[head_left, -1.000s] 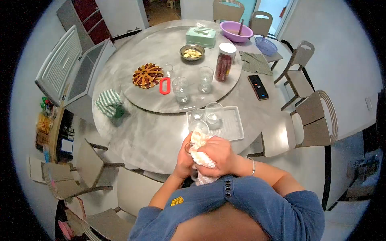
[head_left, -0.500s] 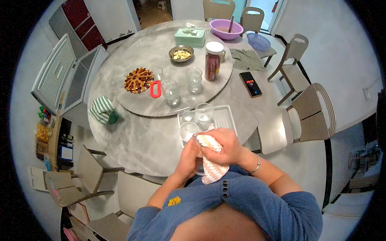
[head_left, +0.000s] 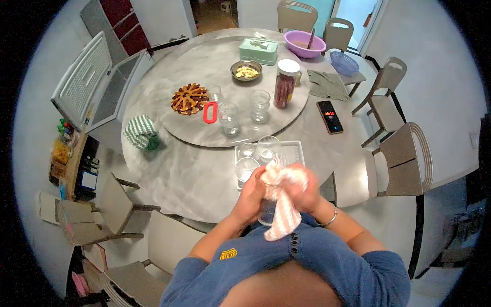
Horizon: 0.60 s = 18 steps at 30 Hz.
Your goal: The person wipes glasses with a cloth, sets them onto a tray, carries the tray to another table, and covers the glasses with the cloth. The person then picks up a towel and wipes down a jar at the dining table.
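My left hand (head_left: 250,198) is wrapped round a clear glass (head_left: 267,211), held upright in front of my chest. In my right hand (head_left: 303,190), blurred by motion, is a pink and white cloth (head_left: 285,217). Part of the cloth lies over the glass's rim and the rest hangs down its side. Just beyond my hands a white tray (head_left: 294,153) holds a round glass (head_left: 247,169), a small glass (head_left: 247,150) and a larger glass (head_left: 268,148).
The round turntable (head_left: 204,134) bears more glasses (head_left: 260,106), a red ring-shaped object (head_left: 210,112), a lattice trivet (head_left: 190,99), a metal bowl (head_left: 246,70), a jar (head_left: 285,86) and a green box (head_left: 258,51). A phone (head_left: 329,117) lies at the right, a striped cloth (head_left: 141,132) at the left.
The cloth has been drawn up over the glass's rim, and its loose end now hangs outside. My right hand has moved slightly right. The camera view has also shifted.
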Tool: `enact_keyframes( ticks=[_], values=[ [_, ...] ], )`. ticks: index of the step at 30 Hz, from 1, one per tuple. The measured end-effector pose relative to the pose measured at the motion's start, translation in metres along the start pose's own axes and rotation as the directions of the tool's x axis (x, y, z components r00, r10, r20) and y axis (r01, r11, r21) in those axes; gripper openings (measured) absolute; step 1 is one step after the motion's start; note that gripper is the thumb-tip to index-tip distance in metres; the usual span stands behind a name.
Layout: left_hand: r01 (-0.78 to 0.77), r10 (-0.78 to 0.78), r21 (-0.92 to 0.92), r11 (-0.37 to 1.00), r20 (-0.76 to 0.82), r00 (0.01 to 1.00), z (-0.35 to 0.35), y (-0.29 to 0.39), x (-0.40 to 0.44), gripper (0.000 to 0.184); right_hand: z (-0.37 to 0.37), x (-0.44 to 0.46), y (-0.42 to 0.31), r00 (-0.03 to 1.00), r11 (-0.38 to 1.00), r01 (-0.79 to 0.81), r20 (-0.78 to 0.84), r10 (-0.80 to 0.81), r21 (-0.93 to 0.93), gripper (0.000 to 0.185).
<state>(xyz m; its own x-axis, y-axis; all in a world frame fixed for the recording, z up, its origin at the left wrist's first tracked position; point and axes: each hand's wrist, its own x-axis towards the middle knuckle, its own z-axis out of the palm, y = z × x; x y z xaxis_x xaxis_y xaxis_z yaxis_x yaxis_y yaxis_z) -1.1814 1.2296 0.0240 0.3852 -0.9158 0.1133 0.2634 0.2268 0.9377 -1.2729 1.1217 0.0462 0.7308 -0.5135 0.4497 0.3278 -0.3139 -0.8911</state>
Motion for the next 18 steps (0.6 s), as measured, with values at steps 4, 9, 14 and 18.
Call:
enact_keyframes(
  ticks=[4, 9, 14, 18],
  values=[
    [0.132, -0.182, -0.625, 0.77, -0.017, 0.983, 0.005, 0.01, 0.002, 0.065, -0.015, 0.019, -0.01, 0.903, 0.772, -0.33, -0.058, 0.426, 0.543, 0.032],
    [-0.228, 0.088, -0.459, 0.859, -0.307, 0.948, -0.001, 0.011, 0.01, 0.069, -0.02, 0.017, -0.024, 0.999, 0.977, -0.042, 0.027, 0.037, 0.21, 0.044],
    [-0.371, 0.222, -0.351, 0.86, -0.398, 0.89, 0.023, 0.023, 0.011, 0.076, 0.014, 0.006, -0.007, 0.874, 0.776, 0.481, 0.291, -0.389, -0.408, 0.058],
    [-0.504, 0.475, 0.054, 0.862, -0.432, 0.767, 0.036, 0.023, 0.007, 0.093, 0.022, 0.001, 0.006, 0.998, 0.976, -0.037, 0.052, 0.026, 0.216, 0.056]
  ],
)
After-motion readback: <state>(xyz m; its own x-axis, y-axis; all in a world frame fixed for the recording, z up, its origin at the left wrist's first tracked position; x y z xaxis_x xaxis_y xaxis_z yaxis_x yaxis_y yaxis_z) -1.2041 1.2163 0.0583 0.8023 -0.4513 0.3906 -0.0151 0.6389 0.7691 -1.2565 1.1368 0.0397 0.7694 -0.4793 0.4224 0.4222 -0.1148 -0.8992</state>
